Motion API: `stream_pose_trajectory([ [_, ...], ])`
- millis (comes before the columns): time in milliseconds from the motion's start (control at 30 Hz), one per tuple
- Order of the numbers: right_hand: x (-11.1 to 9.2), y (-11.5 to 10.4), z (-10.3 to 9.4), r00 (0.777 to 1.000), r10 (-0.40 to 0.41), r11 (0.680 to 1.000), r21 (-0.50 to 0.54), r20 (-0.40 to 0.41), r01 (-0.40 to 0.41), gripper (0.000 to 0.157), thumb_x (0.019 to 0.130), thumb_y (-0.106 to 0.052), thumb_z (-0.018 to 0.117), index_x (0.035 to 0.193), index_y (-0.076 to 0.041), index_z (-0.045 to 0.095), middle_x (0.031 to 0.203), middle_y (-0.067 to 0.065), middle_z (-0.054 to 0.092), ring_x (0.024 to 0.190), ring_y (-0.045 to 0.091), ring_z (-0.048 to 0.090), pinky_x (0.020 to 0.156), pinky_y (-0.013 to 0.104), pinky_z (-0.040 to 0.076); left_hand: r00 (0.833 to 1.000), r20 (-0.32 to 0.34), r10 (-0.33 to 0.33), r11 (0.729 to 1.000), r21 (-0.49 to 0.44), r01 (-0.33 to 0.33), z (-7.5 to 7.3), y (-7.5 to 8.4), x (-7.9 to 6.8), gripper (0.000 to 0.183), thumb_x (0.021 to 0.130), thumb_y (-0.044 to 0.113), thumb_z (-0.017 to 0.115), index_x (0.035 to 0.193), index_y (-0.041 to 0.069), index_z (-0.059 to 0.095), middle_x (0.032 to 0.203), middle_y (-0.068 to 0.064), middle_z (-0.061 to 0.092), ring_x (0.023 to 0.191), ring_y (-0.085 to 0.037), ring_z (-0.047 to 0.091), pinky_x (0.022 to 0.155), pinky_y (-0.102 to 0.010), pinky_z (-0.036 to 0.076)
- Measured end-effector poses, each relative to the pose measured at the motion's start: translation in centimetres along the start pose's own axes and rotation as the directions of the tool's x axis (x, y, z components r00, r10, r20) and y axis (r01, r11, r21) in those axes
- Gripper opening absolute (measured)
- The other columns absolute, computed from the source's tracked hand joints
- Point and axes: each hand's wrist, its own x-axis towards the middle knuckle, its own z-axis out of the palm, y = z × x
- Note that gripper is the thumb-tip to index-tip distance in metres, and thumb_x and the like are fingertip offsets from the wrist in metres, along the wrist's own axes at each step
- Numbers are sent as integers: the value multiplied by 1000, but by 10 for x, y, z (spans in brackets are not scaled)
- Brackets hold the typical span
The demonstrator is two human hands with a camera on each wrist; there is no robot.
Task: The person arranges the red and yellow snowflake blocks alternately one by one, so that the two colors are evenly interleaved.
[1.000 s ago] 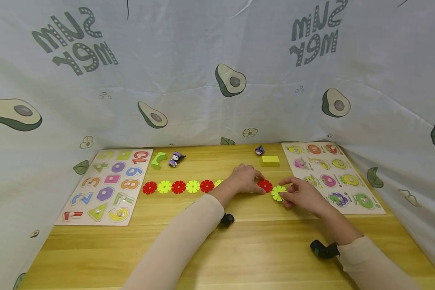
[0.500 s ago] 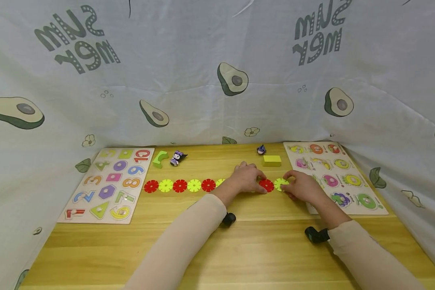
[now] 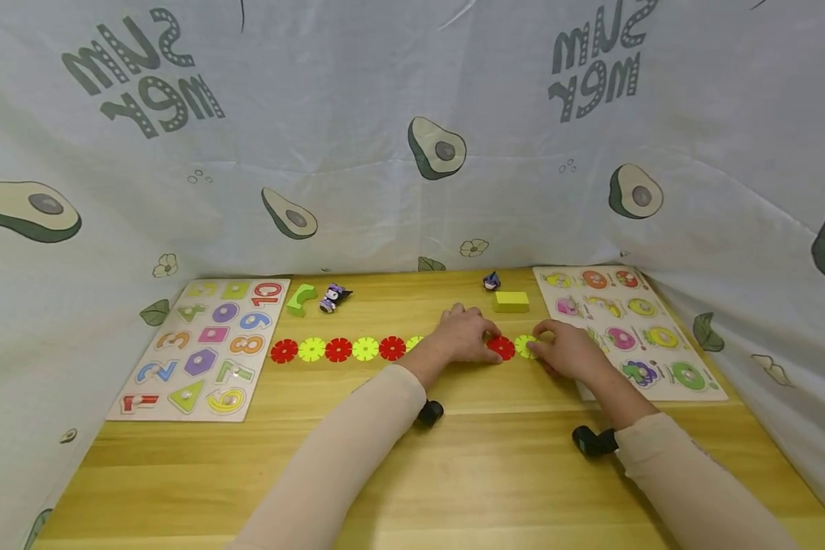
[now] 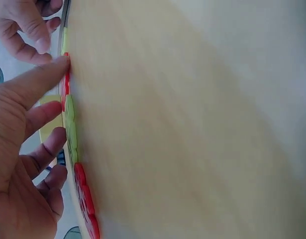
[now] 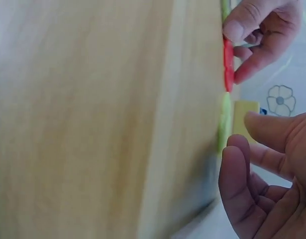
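Observation:
A row of red and yellow-green notched plastic snowflake discs lies flat along the table, colours alternating; my left forearm and hand hide part of it. My left hand (image 3: pixel 464 336) holds a red snowflake disc (image 3: pixel 501 349) near the row's right end, thumb at its near edge and a finger at its far edge. Just right of that, my right hand (image 3: pixel 567 353) has thumb and forefinger at the right side of the last yellow-green snowflake disc (image 3: pixel 523 346). In the right wrist view this disc (image 5: pixel 225 122) lines up end to end with the red one (image 5: pixel 228 64).
A number puzzle board (image 3: pixel 199 351) lies left, a fruit puzzle board (image 3: pixel 632 332) right, partly behind my right hand. Behind the row stand a green arch block (image 3: pixel 301 299), a small purple-and-black figure (image 3: pixel 333 297), a yellow block (image 3: pixel 512 302) and a tiny dark-blue figure (image 3: pixel 491 281).
My right hand has brought the yellow-green disc up and left, from below the row's line to beside the red disc. My left hand has stayed on the red disc.

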Motion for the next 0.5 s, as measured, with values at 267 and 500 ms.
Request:
stream_pose_trajectory([
  [267,-15,-1,-23,991,-46,998,-53,-126,40,56,92,-48,48,127,-4,48,88,13,61,61,19,55,50,30,45,996,-86,7,997,-75,-13,-14,-21,-29,61,80,61,57,133,32,49,127,1,46,106,-20,35,80,-33,32],
  [500,-39,4,-43,935,-166,964,-251,-313,87,54,92,-43,51,126,-1,51,107,26,54,88,39,54,64,52,46,942,-309,-135,991,-66,120,-34,-73,-102,59,86,49,58,137,22,45,132,-5,44,120,-26,35,99,-43,33],
])
